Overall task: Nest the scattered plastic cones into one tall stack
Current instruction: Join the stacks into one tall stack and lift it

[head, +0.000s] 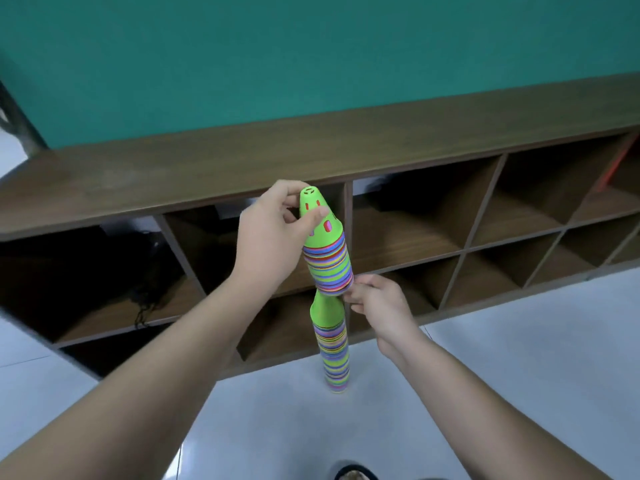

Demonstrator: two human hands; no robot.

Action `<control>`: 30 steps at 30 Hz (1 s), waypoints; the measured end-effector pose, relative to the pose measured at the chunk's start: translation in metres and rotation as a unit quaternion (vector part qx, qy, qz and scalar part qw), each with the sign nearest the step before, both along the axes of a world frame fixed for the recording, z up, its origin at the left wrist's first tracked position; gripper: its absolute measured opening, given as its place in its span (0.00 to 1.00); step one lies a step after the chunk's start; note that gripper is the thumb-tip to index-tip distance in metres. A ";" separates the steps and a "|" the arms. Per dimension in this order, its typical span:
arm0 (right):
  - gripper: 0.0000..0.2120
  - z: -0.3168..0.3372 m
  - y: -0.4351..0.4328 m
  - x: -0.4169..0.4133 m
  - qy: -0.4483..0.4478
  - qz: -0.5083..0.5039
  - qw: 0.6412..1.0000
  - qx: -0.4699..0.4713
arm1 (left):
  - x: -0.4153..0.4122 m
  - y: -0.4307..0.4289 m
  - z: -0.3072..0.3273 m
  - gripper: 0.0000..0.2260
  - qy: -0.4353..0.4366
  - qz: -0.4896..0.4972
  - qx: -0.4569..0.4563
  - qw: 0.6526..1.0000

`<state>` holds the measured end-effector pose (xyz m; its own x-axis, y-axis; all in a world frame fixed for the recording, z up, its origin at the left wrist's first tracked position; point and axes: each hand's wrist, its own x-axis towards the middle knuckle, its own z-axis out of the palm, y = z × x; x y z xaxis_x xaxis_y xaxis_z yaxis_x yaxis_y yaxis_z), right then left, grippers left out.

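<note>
Your left hand [273,233] pinches the green tip of the upper stack [329,261]; your right hand [377,303] pinches its bottom rim, just over the lower stack [332,348] standing on the floor [485,393] by the shelf unit [415,150]. Joining them seems all that remains; no loose cones show.

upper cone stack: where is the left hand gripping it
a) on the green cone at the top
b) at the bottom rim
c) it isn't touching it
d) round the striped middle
A: the left hand has its fingers and thumb curled round the green top cone of the upper stack, while the right hand holds the stack's bottom rim.
</note>
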<state>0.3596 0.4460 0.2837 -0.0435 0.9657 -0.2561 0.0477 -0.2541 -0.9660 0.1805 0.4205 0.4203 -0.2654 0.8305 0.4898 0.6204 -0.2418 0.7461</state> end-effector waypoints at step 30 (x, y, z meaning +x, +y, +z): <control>0.11 -0.118 -0.007 -0.007 -0.242 0.099 0.965 -0.007 | -0.019 0.015 -0.097 0.18 0.103 -0.050 -0.136 0.984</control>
